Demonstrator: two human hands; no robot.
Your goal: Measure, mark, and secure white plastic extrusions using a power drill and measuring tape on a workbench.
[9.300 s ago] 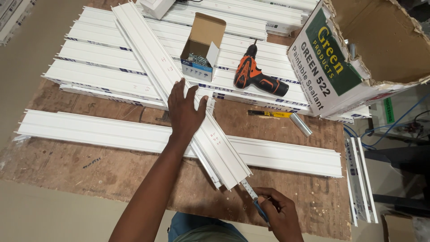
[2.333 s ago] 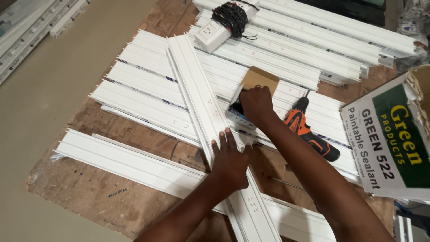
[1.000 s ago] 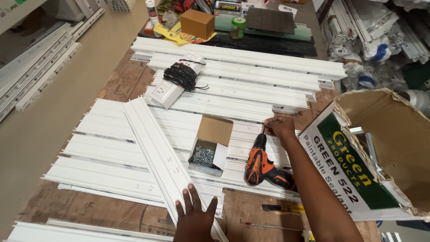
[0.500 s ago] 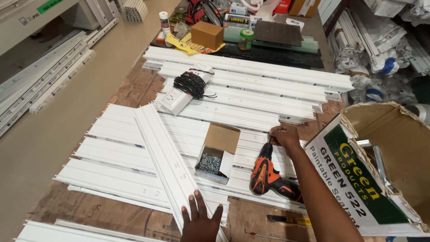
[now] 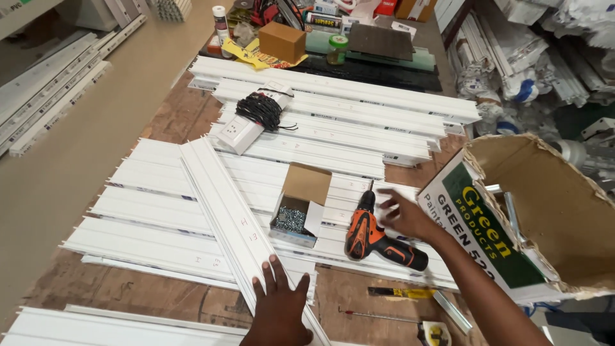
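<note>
Orange and black, the cordless drill (image 5: 378,236) lies low and right of centre in the frame on white plastic trunking strips (image 5: 160,211), its bit toward the top of the frame and its long axis running down to the right; the right hand (image 5: 405,214) hovers just right of it, fingers spread, holding nothing, nearer than the left hand (image 5: 280,312); that hand lies flat and open on a long white trunking length (image 5: 224,208) at bottom centre; an open cardboard box of screws (image 5: 298,211) sits just left of the drill; a large printed carton (image 5: 512,224) fills the right.
</note>
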